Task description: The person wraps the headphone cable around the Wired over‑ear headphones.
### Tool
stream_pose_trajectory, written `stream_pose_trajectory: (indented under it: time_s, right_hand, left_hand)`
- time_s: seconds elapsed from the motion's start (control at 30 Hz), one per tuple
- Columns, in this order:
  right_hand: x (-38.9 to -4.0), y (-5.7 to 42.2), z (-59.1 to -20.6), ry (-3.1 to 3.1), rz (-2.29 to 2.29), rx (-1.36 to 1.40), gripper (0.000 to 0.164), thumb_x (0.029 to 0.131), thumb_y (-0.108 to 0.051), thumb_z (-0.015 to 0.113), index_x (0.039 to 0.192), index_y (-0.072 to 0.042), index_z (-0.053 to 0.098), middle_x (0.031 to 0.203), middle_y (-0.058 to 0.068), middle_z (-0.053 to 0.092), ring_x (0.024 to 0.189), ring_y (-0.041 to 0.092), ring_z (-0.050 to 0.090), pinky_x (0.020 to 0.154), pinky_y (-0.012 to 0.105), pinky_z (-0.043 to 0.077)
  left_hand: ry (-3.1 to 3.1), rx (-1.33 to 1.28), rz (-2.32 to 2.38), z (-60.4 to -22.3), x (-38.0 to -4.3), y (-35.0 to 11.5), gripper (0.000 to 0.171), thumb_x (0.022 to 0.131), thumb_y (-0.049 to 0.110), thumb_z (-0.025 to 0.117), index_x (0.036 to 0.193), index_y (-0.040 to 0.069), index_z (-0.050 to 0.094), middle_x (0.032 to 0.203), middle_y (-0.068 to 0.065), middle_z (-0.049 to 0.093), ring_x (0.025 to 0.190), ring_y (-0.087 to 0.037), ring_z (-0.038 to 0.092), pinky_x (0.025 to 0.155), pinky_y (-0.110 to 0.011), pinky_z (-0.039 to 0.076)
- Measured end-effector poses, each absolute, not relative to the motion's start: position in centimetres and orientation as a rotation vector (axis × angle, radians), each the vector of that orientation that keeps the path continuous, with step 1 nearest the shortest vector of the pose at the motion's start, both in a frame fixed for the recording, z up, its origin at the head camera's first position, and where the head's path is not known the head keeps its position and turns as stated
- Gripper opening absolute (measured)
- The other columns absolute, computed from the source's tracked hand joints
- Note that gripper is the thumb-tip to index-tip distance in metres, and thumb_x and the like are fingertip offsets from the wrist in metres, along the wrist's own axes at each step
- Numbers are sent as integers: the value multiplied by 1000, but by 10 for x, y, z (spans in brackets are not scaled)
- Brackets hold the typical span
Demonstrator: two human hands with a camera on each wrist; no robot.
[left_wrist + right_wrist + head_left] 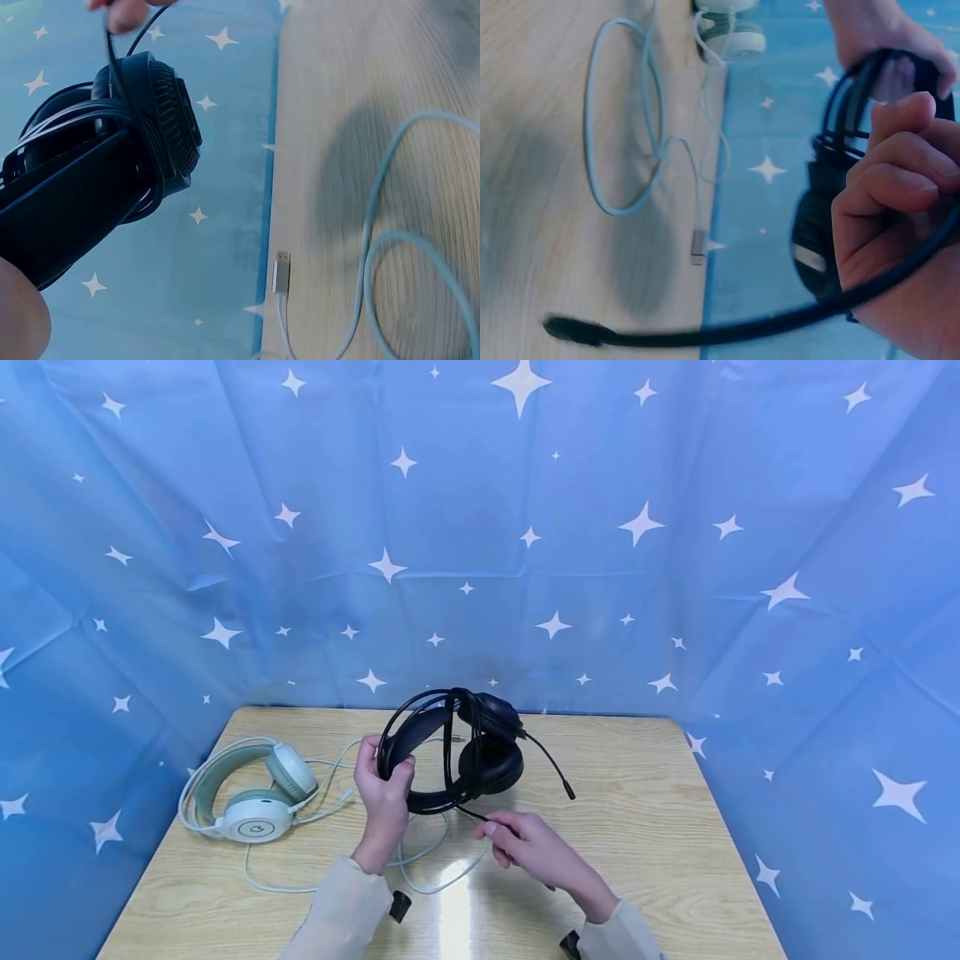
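A black headset [491, 768] is held up above the table, its cable wound in loops around the headband and ear cups. My left hand [386, 793] grips the headband; in the left wrist view only part of that hand shows at the lower left edge. Below the ear cups, my right hand [536, 852] pinches a loose length of the black cable [112, 52]. In the right wrist view, the right hand [900, 180] has curled fingers and hides part of the headset. The microphone boom [727, 334] sticks out in front of it.
On the left of the wooden table [637, 827] lies a white and green headset [255, 818]. Its pale cable [442, 889] loops across the table beneath my hands, with a USB plug [281, 274] near the back edge. A blue star-patterned curtain [480, 527] stands behind.
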State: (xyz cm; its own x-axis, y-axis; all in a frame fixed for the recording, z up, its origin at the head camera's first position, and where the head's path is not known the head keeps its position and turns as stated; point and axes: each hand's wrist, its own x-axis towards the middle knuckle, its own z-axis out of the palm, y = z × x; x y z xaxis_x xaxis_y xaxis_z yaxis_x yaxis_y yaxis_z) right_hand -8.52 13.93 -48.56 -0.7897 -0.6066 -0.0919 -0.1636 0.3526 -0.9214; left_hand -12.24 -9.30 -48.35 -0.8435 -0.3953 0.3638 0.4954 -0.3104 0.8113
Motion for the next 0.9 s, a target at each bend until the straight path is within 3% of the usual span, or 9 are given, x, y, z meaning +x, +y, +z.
stream_pose_trajectory:
  time_s: [0.1, 0.23, 0.67, 0.9]
  right_hand:
    - [-85, 145, -479, 2212, -1434, -688, 30, 112, -19, 43, 113, -6, 69, 67, -7, 51, 58, 3, 43, 55, 20, 35]
    - [-86, 152, -471, 2225, -1445, -703, 30, 112, -20, 43, 110, -6, 70, 67, -7, 51, 58, 3, 44, 54, 20, 36]
    - [-90, 175, -450, 2360, -1555, -666, 20, 108, -19, 56, 94, -11, 68, 69, -6, 47, 60, 7, 46, 55, 25, 43]
    - [-98, 185, -444, 2407, -1613, -624, 21, 109, -19, 53, 97, -11, 68, 71, -3, 48, 60, 16, 44, 58, 29, 41]
  left_hand:
    - [-1540, -119, -2061, -485, -119, -95, 24, 76, -11, 57, 98, -4, 52, 67, 6, 61, 56, -4, 51, 50, -17, 41]
    - [-1639, -187, -1998, -486, -117, -96, 29, 73, -12, 58, 101, -10, 51, 71, 5, 66, 59, -5, 56, 52, -17, 44]
    - [-1840, -366, -1797, -489, -118, -103, 35, 67, -4, 67, 101, -5, 58, 69, 7, 59, 49, -3, 51, 45, -18, 43]
    - [-1899, -405, -1824, -487, -116, -106, 36, 68, -6, 67, 102, -4, 58, 66, 8, 58, 50, -3, 52, 46, -17, 43]
